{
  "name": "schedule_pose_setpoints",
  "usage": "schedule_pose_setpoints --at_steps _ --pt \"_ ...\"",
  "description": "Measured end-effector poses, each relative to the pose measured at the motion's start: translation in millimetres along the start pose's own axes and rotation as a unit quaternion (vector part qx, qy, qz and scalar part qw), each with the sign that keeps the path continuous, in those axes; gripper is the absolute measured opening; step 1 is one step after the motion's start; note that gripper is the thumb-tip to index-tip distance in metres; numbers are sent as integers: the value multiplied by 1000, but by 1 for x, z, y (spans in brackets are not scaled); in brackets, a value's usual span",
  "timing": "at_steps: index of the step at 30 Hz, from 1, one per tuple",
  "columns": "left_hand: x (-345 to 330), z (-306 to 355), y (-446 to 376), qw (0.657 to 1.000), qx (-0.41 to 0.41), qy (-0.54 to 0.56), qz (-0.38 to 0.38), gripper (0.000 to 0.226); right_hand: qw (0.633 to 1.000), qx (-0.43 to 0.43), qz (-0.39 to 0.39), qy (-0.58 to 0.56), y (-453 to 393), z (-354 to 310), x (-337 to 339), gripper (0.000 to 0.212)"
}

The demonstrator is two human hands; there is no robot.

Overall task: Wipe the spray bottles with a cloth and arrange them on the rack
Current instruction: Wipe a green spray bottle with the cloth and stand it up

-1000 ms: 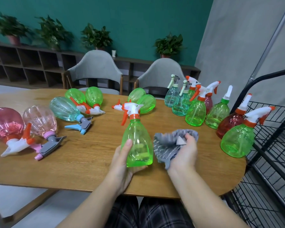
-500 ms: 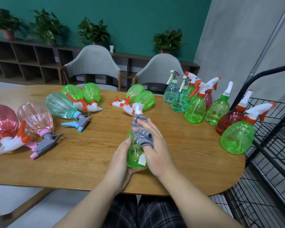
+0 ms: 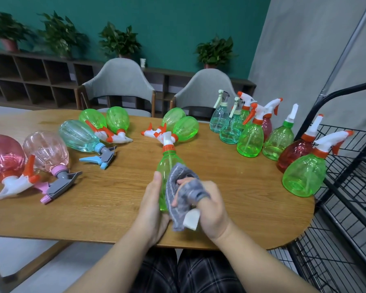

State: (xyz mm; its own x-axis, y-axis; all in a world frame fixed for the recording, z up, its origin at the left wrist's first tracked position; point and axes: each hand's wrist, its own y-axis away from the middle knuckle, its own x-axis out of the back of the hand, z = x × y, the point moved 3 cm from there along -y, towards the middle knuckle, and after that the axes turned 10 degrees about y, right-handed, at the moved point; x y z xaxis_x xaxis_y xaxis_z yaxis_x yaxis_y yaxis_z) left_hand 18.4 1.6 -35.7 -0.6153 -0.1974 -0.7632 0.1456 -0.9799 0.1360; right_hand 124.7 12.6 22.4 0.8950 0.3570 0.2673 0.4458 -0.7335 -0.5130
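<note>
A green spray bottle (image 3: pixel 169 160) with an orange collar and white trigger stands near the table's front edge, leaning away from me. My left hand (image 3: pixel 152 205) grips its lower body from the left. My right hand (image 3: pixel 210 205) holds a grey cloth (image 3: pixel 179 187) and presses it against the bottle's right side; the cloth hides much of the lower body. A black wire rack (image 3: pixel 347 187) stands at the right of the table.
Several bottles lie on their sides on the wooden table (image 3: pixel 106 197) at left and centre: pink (image 3: pixel 3 155), pale pink (image 3: pixel 46 152), teal (image 3: pixel 78 136), green (image 3: pixel 186 127). Several upright bottles (image 3: pixel 249 140) cluster at the right, one large green (image 3: pixel 303 176) by the rack. Two grey chairs stand behind.
My right hand brought the cloth from the table onto the bottle, then slid it down from the neck to the lower body. The left hand kept its hold; the bottle now leans away.
</note>
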Motion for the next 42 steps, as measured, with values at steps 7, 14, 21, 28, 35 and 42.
schedule_pose_setpoints --at_steps 7,14,21,28,35,42 --pt "3 0 -1 999 2 26 -46 54 899 -225 215 -308 -29 -14 30 26" --pt "-1 -2 0 998 11 20 -54 40 977 -84 -6 195 -42 0 0 39" --pt "-3 1 4 997 25 9 -70 61 955 29 -2 295 -24 12 -2 65" --pt "-4 2 5 997 18 53 -62 78 970 108 -30 216 -3 16 -2 51" --pt "5 0 0 998 32 44 10 108 988 109 -11 105 10 12 -3 37" --pt "3 1 -1 998 3 50 -27 41 841 -257 277 -387 5 22 30 42"
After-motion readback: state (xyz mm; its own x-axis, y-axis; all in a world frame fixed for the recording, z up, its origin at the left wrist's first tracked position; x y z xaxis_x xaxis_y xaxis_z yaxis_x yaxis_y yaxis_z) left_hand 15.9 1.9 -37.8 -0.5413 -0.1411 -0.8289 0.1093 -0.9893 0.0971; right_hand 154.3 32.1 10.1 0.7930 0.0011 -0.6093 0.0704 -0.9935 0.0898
